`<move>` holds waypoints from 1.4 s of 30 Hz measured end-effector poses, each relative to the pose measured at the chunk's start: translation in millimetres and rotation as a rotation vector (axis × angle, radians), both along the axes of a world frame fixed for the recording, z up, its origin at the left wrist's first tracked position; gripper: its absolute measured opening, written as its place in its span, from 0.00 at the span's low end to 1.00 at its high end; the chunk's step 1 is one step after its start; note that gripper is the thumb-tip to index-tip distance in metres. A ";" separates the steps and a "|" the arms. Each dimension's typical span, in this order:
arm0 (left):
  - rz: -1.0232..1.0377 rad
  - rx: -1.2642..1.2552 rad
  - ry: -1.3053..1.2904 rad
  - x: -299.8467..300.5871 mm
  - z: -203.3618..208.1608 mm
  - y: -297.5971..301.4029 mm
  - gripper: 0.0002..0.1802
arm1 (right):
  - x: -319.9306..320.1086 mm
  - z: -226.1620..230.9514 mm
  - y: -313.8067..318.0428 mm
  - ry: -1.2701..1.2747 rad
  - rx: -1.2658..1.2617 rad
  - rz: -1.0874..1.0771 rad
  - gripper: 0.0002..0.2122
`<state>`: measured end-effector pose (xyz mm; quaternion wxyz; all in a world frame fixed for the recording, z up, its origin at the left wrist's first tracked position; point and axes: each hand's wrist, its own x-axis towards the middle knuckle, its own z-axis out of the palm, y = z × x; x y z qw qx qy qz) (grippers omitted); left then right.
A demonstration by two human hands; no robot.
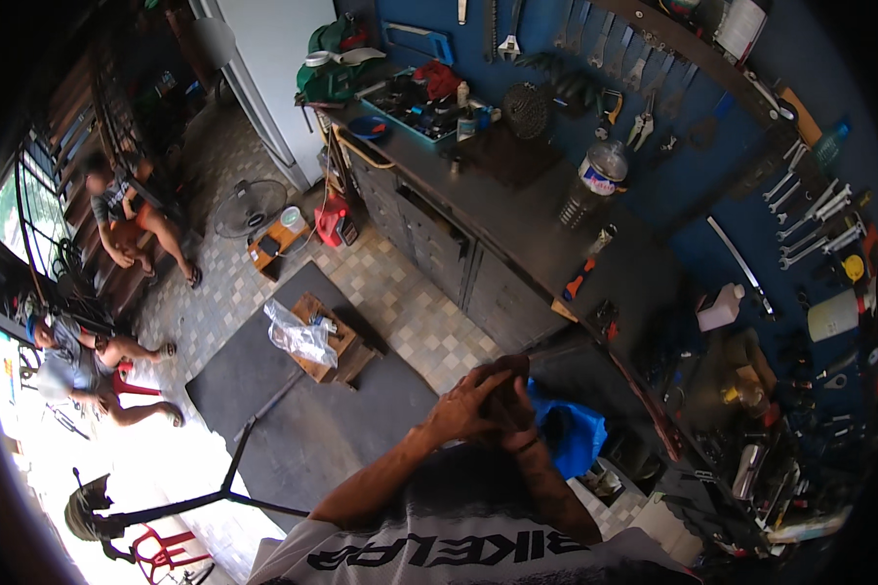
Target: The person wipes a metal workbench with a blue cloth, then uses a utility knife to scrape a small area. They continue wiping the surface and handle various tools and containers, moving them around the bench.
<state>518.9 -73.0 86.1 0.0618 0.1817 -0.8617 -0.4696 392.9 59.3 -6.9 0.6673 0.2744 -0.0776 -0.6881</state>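
Note:
My left hand (458,408) and my right hand (505,395) are brought together in front of my chest, one against the other. The left fingers bend over toward the right hand, and the right fingers are curled in. Whatever lies between them, if anything, is hidden. A dark band circles my right wrist. Beyond my hands, on a grey mat (371,439), stands a small wooden stool (356,359) with a crumpled clear plastic bag (302,336) on it. Close to my right forearm is a blue plastic bag (580,439).
A dark workbench (517,229) carries a tool tray (424,112) and a plastic jar (603,168). Wrenches (818,219) hang on the blue wall. A black metal stand (229,478) crosses the mat's left side. Two people (127,219) sit at left, near a fan (251,208).

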 end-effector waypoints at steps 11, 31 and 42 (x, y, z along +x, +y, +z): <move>0.454 -0.216 0.045 -123.2 -16.0 -198.7 0.39 | -138.8 53.1 -127.1 1.696 0.254 0.214 0.28; 0.753 -0.732 0.125 -260.4 -23.8 -579.0 0.40 | -268.0 138.6 -198.4 1.942 1.586 -0.462 0.26; -0.115 0.103 0.321 -391.1 33.8 -336.2 0.23 | -375.2 145.0 -249.9 2.227 1.591 -0.433 0.60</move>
